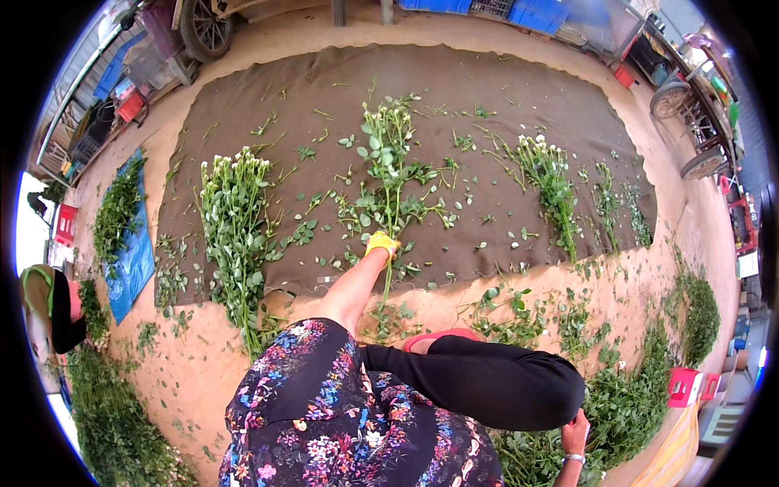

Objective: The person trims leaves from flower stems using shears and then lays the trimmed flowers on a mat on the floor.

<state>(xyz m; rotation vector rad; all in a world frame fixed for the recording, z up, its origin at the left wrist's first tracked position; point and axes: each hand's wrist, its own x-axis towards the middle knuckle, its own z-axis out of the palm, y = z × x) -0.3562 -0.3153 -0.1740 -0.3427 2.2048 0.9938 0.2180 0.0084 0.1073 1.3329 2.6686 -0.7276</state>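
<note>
My left hand (381, 243), in a yellow glove, reaches forward and is closed around leafy rose stems (390, 162) with small white blooms at their far end. They lie over the near-middle part of a brown cloth (454, 89), pointing away from me. Low on the right, beside my bent knee, is my bare right hand (575, 434), with a band at the wrist. Its fingers look curled in, and what they hold, if anything, is hidden. Next to it lies a heap of green leafy stems (625, 414).
One thick bunch of white roses (235, 219) lies to the left, a smaller bunch (552, 183) to the right. Loose leaves litter cloth and ground. At the left are a blue sheet (130, 280) with greenery and another person (53, 308). Wheeled carts (690, 105) and blue crates (540, 12) stand beyond.
</note>
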